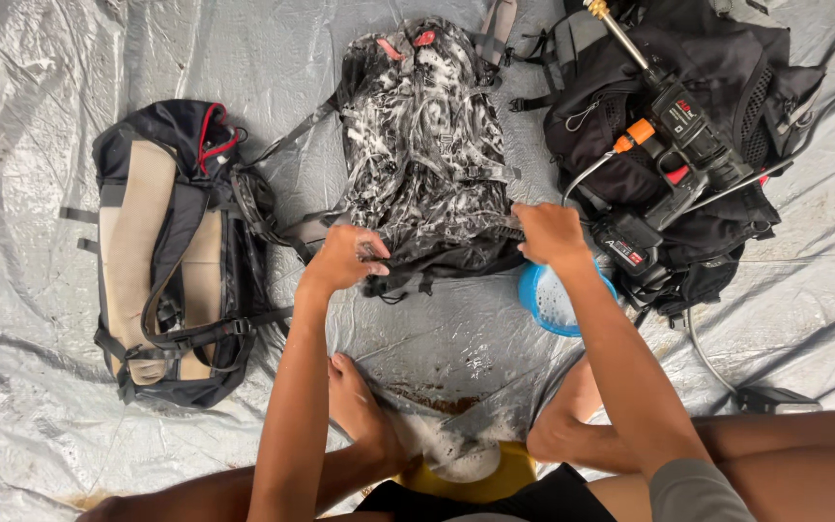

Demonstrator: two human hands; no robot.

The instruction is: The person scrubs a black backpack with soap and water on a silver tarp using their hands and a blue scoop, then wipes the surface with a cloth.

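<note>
Nearest the camera: a yellow stool (495, 476) under the seated person, whose bare foot (364, 411) rests on a wet silver tarpaulin (31, 77) covering the floor. One blue bowl (545, 302) sits just beside the right forearm. The left hand (345, 259) and right hand (551, 235) are each clenched on the near edge of the soapy backpack (427, 145), centre. Backpacks: three. The beige-and-black backpack (171, 256) lies left; the black backpack (698, 106), right, carries one spray gun (674, 130).
</note>
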